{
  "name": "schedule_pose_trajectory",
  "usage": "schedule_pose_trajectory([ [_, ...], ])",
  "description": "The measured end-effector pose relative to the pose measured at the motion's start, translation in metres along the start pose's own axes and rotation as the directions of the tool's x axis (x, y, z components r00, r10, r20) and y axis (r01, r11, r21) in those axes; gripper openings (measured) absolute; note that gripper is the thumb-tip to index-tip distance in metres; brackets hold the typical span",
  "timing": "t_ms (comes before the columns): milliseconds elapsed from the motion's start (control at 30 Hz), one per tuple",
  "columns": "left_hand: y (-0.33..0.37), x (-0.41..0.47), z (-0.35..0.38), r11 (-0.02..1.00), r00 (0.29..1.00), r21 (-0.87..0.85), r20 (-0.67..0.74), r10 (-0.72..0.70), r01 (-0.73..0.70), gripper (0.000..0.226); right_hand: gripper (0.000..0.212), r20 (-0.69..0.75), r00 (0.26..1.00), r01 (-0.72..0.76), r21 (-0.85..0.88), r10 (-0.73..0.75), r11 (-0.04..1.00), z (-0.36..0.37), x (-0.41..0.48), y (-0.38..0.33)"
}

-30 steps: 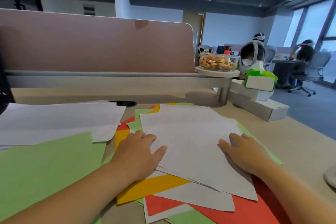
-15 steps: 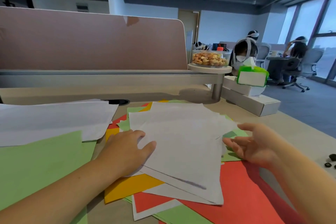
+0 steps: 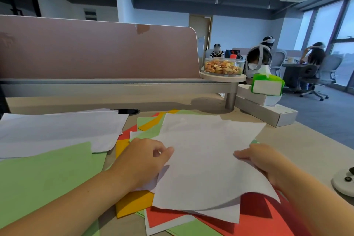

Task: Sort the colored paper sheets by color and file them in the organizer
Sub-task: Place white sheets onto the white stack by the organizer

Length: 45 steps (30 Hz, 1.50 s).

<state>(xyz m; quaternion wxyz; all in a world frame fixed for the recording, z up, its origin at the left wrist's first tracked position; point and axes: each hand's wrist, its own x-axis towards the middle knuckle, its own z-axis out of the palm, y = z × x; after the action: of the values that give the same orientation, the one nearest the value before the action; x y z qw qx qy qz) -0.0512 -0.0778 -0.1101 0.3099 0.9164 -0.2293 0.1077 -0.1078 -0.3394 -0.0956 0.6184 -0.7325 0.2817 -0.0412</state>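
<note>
I've got the left hand pinching the white sheet by its left edge. The right hand has fingers on the right edge, grip unclear. The sheet tops the mixed pile of red, orange and green paper, near corner lifted.

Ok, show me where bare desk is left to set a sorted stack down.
Bare desk lies right of the mixed pile, before the white boxes; also a strip between the divider rail and the white stack. Centre and left are crowded with paper.
</note>
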Motion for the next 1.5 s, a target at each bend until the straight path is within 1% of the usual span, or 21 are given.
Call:
schedule_pose_trajectory([
  [67, -0.003, 0.004, -0.004, 0.997, 0.997, -0.056, -0.065, -0.049, 0.046, 0.015, 0.010, 0.005, 0.999, 0.040, 0.009, -0.040, 0.999, -0.004, 0.001, -0.001],
  [133, -0.008, 0.009, -0.008, 0.986, 0.987, -0.114, -0.094, -0.130, 0.119, 0.008, 0.016, 0.008, 0.997, 0.076, 0.020, -0.076, 0.997, -0.008, 0.000, -0.004],
  [200, -0.010, 0.013, -0.016, 0.967, 0.973, -0.174, -0.103, -0.207, 0.187, 0.017, 0.017, 0.034, 0.993, 0.109, 0.049, -0.111, 0.993, -0.012, -0.002, -0.006],
  [333, -0.006, 0.018, -0.027, 0.884, 0.948, -0.384, -0.059, -0.313, 0.268, 0.051, 0.013, 0.091, 0.979, 0.170, 0.150, -0.185, 0.974, -0.015, -0.010, -0.011],
  [433, 0.000, 0.019, -0.031, 0.696, 0.925, -0.619, 0.153, -0.349, 0.365, 0.048, 0.017, 0.141, 0.974, 0.138, 0.244, -0.176, 0.960, -0.013, -0.010, -0.012],
  [467, 0.000, 0.019, -0.033, 0.642, 0.907, -0.643, 0.247, -0.342, 0.417, 0.047, 0.020, 0.162, 0.973, 0.113, 0.286, -0.165, 0.951, -0.011, -0.011, -0.012],
  [500, 0.001, 0.017, -0.035, 0.620, 0.883, -0.629, 0.345, -0.317, 0.468, 0.043, 0.024, 0.178, 0.971, 0.097, 0.326, -0.162, 0.940, -0.009, -0.010, -0.011],
  [533, 0.003, 0.014, -0.037, 0.635, 0.852, -0.582, 0.449, -0.270, 0.508, 0.038, 0.027, 0.193, 0.967, 0.091, 0.355, -0.168, 0.930, -0.006, -0.010, -0.010],
  [600, 0.006, 0.009, -0.042, 0.709, 0.751, -0.461, 0.644, -0.148, 0.534, 0.033, 0.024, 0.221, 0.956, 0.106, 0.348, -0.191, 0.932, 0.000, -0.009, -0.006],
  [633, 0.008, 0.008, -0.043, 0.726, 0.707, -0.429, 0.698, -0.111, 0.537, 0.035, 0.023, 0.216, 0.954, 0.131, 0.317, -0.206, 0.939, 0.002, -0.009, -0.003],
  [700, 0.007, 0.007, -0.042, 0.686, 0.692, -0.450, 0.714, -0.108, 0.571, 0.041, 0.021, 0.199, 0.950, 0.182, 0.279, -0.243, 0.943, 0.005, -0.009, 0.000],
  [800, 0.004, 0.010, -0.041, 0.592, 0.753, -0.543, 0.634, -0.176, 0.595, 0.050, 0.019, 0.160, 0.936, 0.255, 0.305, -0.313, 0.918, 0.006, -0.012, -0.003],
  [867, 0.005, 0.014, -0.046, 0.598, 0.826, -0.598, 0.521, -0.215, 0.533, 0.047, 0.018, 0.104, 0.906, 0.361, 0.315, -0.410, 0.878, 0.006, -0.020, -0.013],
  [933, 0.010, 0.018, -0.057, 0.654, 0.907, -0.637, 0.361, -0.215, 0.409, 0.034, 0.007, 0.060, 0.845, 0.499, 0.269, -0.532, 0.824, 0.004, -0.029, -0.026],
  [1000, 0.015, 0.023, -0.071, 0.755, 0.954, -0.584, 0.214, -0.210, 0.298, 0.023, 0.020, 0.035, 0.791, 0.584, 0.257, -0.611, 0.770, 0.003, -0.038, -0.042],
  [1033, 0.017, 0.024, -0.079, 0.806, 0.968, -0.536, 0.142, -0.206, 0.250, 0.020, 0.021, 0.041, 0.770, 0.605, 0.269, -0.636, 0.750, 0.003, -0.039, -0.049],
  [1100, 0.020, 0.025, -0.092, 0.844, 0.981, -0.508, 0.003, -0.196, 0.171, 0.015, 0.014, 0.077, 0.728, 0.640, 0.281, -0.681, 0.715, 0.008, -0.046, -0.068],
  [1200, 0.024, 0.024, -0.108, 0.834, 0.971, -0.544, -0.134, -0.198, 0.095, 0.005, 0.012, 0.121, 0.685, 0.677, 0.259, -0.719, 0.689, 0.020, -0.056, -0.098],
  [1267, 0.023, 0.025, -0.117, 0.834, 0.963, -0.545, -0.174, -0.206, 0.080, 0.005, 0.013, 0.121, 0.670, 0.689, 0.266, -0.732, 0.674, 0.027, -0.058, -0.114],
  [1367, 0.019, 0.026, -0.127, 0.830, 0.957, -0.556, -0.214, -0.198, 0.047, 0.010, 0.011, 0.067, 0.650, 0.706, 0.315, -0.757, 0.634, 0.037, -0.058, -0.125],
  [1500, 0.014, 0.027, -0.127, 0.846, 0.921, -0.532, -0.347, -0.176, -0.039, 0.003, 0.009, 0.069, 0.630, 0.729, 0.288, -0.773, 0.621, 0.048, -0.053, -0.122],
])
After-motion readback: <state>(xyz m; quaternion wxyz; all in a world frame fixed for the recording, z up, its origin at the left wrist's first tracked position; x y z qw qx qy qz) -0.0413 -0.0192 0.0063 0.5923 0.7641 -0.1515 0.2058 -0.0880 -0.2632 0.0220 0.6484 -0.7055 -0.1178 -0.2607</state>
